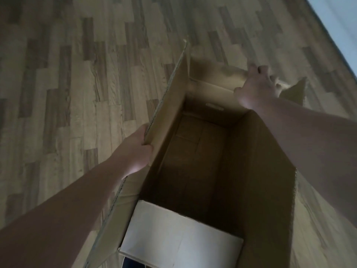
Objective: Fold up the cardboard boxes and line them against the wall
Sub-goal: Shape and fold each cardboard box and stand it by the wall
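An open brown cardboard box [260, 171] stands in front of me on the wooden floor, its top flaps up and its inside bare. My left hand [136, 149] grips the edge of the long left flap. My right hand [257, 86] holds the top of the far end flap, which is blurred. The near end flap [173, 238] looks pale and lies folded inward at the bottom of the view.
Wood-pattern flooring [77, 93] spreads to the left and beyond the box. A light wall or skirting [340, 29] runs along the top right corner.
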`<action>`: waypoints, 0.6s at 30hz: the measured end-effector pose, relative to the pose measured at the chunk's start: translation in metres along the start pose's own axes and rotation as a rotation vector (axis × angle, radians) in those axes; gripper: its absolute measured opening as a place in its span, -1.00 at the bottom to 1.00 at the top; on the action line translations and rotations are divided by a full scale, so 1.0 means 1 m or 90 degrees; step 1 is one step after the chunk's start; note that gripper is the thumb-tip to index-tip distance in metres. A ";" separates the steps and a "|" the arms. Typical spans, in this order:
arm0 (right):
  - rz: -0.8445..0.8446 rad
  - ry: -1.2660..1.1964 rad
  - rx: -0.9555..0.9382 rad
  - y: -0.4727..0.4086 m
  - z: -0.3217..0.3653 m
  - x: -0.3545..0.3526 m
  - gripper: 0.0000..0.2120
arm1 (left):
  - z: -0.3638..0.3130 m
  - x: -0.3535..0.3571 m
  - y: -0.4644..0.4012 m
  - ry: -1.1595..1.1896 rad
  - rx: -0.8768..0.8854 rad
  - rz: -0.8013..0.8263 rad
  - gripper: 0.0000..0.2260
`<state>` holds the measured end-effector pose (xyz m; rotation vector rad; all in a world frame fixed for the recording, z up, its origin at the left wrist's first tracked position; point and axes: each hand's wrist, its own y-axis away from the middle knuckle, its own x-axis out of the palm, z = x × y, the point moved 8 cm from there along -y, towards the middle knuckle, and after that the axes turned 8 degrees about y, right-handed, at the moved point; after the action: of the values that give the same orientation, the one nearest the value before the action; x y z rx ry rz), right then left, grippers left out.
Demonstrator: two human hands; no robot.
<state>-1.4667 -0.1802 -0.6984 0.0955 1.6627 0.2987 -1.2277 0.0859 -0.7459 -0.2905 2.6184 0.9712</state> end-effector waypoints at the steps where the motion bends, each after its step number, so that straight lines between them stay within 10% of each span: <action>1: 0.007 0.031 0.003 0.005 0.000 0.003 -0.28 | 0.000 0.001 -0.001 0.004 0.005 -0.001 -0.47; 10: 0.291 -0.007 -0.018 0.064 -0.001 0.140 -0.27 | -0.015 0.047 0.017 -0.024 0.065 0.042 -0.43; 18: 0.205 -0.047 -0.052 0.052 -0.018 0.119 -0.47 | 0.015 0.154 -0.007 -0.384 0.026 0.059 -0.24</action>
<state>-1.5047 -0.1042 -0.7986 0.3109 1.5578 0.5998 -1.3640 0.0794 -0.8182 0.1230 2.1047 0.8647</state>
